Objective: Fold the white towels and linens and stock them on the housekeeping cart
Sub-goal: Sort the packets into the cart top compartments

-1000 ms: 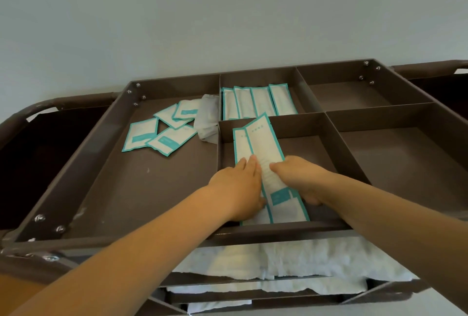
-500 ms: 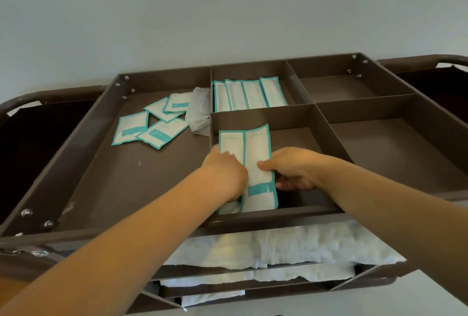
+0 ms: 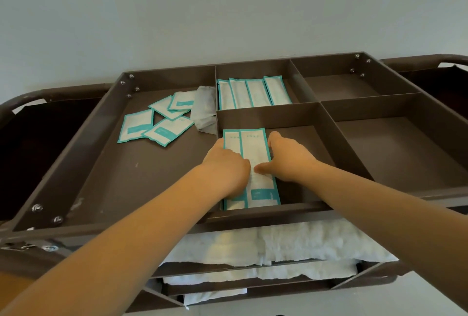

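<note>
Nearest, folded white towels (image 3: pixel 304 242) lie stacked on the lower shelves of the brown cart (image 3: pixel 253 217), their rough edges showing just under its front rim, with more white linen on the shelf below. Above them both bare forearms reach over the rim into the near middle compartment of the top tray. There two long teal-edged packets (image 3: pixel 255 148) lie side by side, lengthwise, against the compartment's left wall. The left hand (image 3: pixel 225 171) rests on top of the left packet with its fingers bent down over the outer edge; whether they clasp it I cannot tell. The right hand (image 3: pixel 286 161) lies along the right packet's edge with fingers straight and the thumb pressing on the packet's face, gripping nothing. The big compartment to the right holds nothing visible. In the wide left compartment, farther back, several square packets (image 3: pixel 138 125) lie scattered and overlapping, and just beside them a crumpled white wrapper (image 3: pixel 203 110) leans on the divider. Beyond that, the far middle compartment holds four long packets (image 3: pixel 253 92) in a neat row. A dark bag (image 3: pixel 38 151) hangs at the cart's left end, and a plain pale wall (image 3: pixel 228 11) stands behind
</note>
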Available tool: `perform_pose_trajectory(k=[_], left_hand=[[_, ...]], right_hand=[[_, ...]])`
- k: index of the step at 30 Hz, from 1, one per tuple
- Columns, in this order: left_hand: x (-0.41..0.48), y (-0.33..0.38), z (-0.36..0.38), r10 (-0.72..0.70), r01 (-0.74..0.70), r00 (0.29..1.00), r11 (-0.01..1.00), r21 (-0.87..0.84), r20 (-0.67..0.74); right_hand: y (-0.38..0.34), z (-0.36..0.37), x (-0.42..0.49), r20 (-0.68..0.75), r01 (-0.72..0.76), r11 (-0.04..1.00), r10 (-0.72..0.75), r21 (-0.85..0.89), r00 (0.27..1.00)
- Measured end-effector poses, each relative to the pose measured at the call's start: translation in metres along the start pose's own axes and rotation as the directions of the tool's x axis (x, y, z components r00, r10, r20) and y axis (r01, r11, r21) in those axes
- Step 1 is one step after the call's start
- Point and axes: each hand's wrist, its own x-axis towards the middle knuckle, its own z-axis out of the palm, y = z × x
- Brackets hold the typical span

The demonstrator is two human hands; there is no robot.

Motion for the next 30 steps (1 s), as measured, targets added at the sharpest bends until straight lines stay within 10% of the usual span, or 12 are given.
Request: perform_pose_trajectory(k=[4,10,20,30], left_hand=[[-0.007,-0.016,-0.005,0.032,-0.060,0.966,0.993,-0.102,-0.258],[-0.027,-0.069,-0.002,-0.081,-0.077,0.909,0.931,-0.356,-0.409],[-0.020,-0.175,0.068,-0.495,0.451,0.868,0.743,-0.495,0.047],[0.022,-0.197,0.102,-0.538,0.496,0.836,0.658,-0.567,0.107]], right_hand=[[-0.014,-0.001,-0.004,-0.136,0.156,0.953,-0.196,-0.258,0.971],[-0.057,-0.008,0.003,-0.229,0.299,0.938,-0.335,-0.177,0.914],[-0.160,0.027,0.055,-0.152,0.389,0.910,-0.409,-0.141,0.900],[-0.199,0.054,0.135,-0.183,0.260,0.957,-0.281,-0.128,0.942]])
